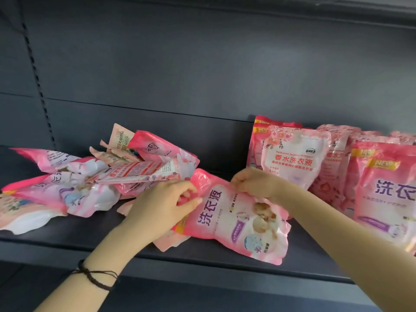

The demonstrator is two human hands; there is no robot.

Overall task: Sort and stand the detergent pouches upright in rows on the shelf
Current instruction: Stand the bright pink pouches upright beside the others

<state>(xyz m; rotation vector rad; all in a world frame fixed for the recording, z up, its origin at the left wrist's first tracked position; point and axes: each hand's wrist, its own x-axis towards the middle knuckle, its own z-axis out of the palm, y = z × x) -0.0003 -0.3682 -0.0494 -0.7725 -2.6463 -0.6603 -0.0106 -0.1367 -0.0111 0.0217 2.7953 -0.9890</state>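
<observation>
Two-handed hold.
Left grip (162,204) and right grip (254,183) pinch a pink plastic detergent pouch (236,226) lying on the dark grey metal shelf (90,235).

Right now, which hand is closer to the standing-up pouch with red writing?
Right. The right hand sits just below the lower left corner of the upright pouch, pinching the lying pouch; the left hand is farther left, beside the messy pile.

held pouch (234,221) reads 洗衣液; upright pouch (292,158) 香水洗衣液
</observation>
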